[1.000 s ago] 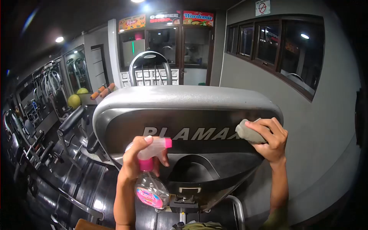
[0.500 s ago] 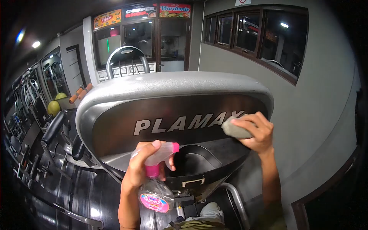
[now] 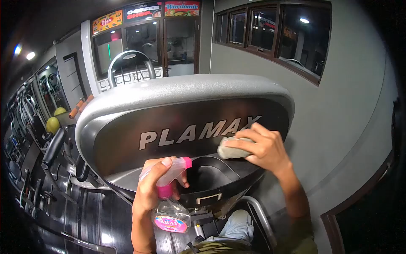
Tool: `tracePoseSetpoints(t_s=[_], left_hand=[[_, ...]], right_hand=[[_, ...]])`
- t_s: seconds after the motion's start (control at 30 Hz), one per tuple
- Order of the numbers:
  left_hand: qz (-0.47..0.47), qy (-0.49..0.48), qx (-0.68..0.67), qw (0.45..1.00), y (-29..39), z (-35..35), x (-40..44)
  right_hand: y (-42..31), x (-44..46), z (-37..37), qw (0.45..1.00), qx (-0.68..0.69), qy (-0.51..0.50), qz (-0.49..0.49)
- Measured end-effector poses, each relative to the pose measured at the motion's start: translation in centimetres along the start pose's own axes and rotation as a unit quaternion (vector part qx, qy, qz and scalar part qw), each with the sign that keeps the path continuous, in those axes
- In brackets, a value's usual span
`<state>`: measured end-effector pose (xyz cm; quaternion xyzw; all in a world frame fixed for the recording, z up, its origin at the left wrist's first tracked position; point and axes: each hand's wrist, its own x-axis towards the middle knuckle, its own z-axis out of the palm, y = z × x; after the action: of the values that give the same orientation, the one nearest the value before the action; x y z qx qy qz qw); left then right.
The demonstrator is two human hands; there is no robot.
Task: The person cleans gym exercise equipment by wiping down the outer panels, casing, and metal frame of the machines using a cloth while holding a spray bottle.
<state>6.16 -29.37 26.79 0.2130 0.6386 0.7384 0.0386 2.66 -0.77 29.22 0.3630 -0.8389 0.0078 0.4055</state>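
The left hand [image 3: 149, 186] is gripping the neck of a pink-topped spray bottle [image 3: 170, 207], upright before the open tray [image 3: 211, 175]. The right hand [image 3: 266, 149] is clutching a wadded cloth [image 3: 233, 148] at the PLAMAX panel's [image 3: 169, 122] lower edge, right of the bottle.

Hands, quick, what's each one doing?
Left hand: closed around the neck of the spray bottle.
Right hand: closed on a bunched cloth, beneath the letters.
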Motion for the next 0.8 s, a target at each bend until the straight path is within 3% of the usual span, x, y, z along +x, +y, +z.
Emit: tracePoseSetpoints(t_s=[0.23,0.3,0.43,0.63,0.7,0.8], left_hand=[[0.002,0.014,0.016,1.000,0.4,1.1,-0.1],[0.006,0.004,0.023,1.000,0.6,0.9,-0.1],[0.007,0.025,0.010,1.000,0.2,0.8,-0.4],[0.014,0.056,0.003,0.998,0.2,0.9,-0.7],[-0.004,0.060,0.024,0.998,0.2,0.7,-0.8],[0.015,0.049,0.025,0.998,0.0,0.8,-0.6]], right_hand=[[2.5,-2.8,-1.2,0.998,-0.050,0.008,0.032],[1.3,-1.3,-0.2,0.999,-0.010,0.035,-0.009],[-1.8,1.1,2.4,0.994,0.092,-0.019,-0.061],[-0.2,-0.5,-0.9,0.981,0.147,-0.114,0.048],[1.1,-1.9,-2.1,0.969,0.136,-0.139,0.154],[1.8,-2.6,-3.5,0.944,0.175,-0.155,0.234]])
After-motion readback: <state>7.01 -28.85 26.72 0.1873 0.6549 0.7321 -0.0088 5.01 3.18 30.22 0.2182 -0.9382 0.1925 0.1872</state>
